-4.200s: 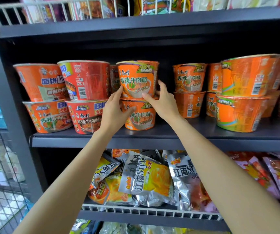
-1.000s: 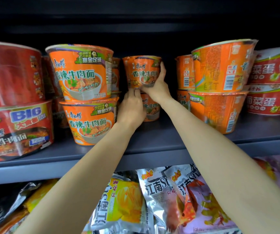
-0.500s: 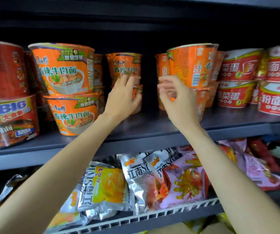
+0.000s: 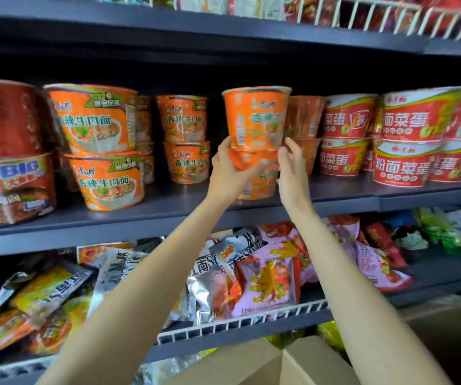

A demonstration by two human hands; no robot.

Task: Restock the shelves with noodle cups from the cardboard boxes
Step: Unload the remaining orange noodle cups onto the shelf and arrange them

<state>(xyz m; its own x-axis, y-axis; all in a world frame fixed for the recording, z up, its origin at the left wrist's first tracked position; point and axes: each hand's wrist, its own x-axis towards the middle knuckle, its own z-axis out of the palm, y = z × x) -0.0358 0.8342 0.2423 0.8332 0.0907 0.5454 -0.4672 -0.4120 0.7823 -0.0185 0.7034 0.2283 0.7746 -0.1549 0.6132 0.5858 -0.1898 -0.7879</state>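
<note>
Dark grey metal shelving (image 4: 151,218) fills the view in three tiers; a white wire guard rail (image 4: 240,320) fronts the lower tier, another (image 4: 390,18) the top tier; the recess behind the middle tier lies in deep shadow.

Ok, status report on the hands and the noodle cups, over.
Left hand and right hand both grip the lower orange noodle cup of a two-high stack. Upper orange cup rides on top. Grey shelf gap ahead, nothing blocking.
</note>
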